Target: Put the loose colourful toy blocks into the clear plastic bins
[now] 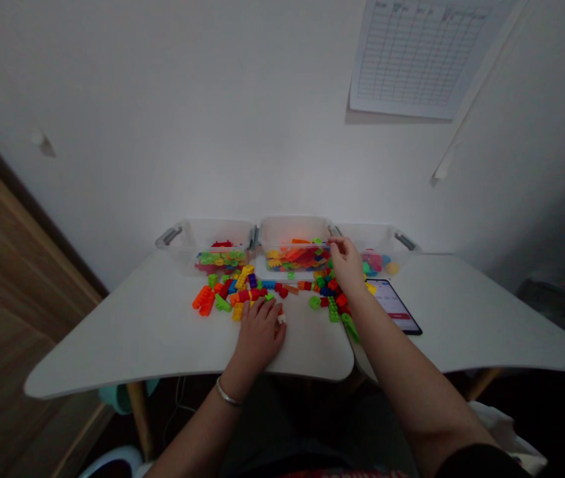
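My left hand (261,330) lies palm down at the near edge of a pile of colourful toy bricks (247,295), fingers spread. A small white piece (281,318) sits beside its thumb and index finger; whether they touch it I cannot tell. My right hand (346,262) is raised at the right end of the middle clear container (295,229). Its fingers are loosely bent and apart, and no piece shows between them. Under the right wrist and forearm lie more bricks, among them a green brick (332,309), partly hidden by the arm.
Clear containers stand left (212,230) and right (369,234) of the middle one, with coloured pieces inside. A phone (396,307) lies on the white table (127,328), right of my forearm. The wall is close behind, with a printed sheet (411,63) on it.
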{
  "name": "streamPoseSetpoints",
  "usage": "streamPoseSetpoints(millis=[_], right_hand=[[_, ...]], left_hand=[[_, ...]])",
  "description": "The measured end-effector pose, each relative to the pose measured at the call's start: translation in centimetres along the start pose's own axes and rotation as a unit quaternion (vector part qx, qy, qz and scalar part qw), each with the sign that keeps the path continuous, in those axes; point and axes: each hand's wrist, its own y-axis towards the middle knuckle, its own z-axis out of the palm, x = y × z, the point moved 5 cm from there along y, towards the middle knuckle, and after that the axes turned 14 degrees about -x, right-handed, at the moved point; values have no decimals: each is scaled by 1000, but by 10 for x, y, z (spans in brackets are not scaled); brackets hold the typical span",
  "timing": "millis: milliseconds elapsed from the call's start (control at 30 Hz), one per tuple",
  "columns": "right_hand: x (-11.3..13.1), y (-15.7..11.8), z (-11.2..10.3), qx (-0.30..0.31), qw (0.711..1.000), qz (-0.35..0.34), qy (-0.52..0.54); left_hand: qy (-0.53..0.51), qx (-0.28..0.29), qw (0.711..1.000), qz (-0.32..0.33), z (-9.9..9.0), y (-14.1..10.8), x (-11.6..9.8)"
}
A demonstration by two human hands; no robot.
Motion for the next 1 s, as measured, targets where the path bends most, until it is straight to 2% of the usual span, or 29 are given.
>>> streamPoseSetpoints(millis=[67, 167, 267, 333, 700, 867, 1000], right_hand=[[5, -24, -2, 55, 995, -56, -63], [8, -68, -2, 137, 966, -138, -169], [6, -102, -2, 155, 940, -186, -242], [3, -114, -1, 158, 932, -194, -263], [-10, -115, 0, 157, 934, -171, -271], [-6, -115, 2, 187, 935, -187, -238], [-3, -118, 4, 222, 938, -202, -172]], left_hand=[[2, 2, 1000, 0, 0, 0, 0], [3, 7, 1000, 3, 0, 0, -2], [4, 7, 1000, 7, -1, 1, -4], [6, 6, 1000, 7, -1, 2, -4], [7, 5, 1000, 7, 0, 2, -3], [1, -4, 1000, 9, -1, 2, -3], [0, 1, 1000, 5, -1, 2, -3]])
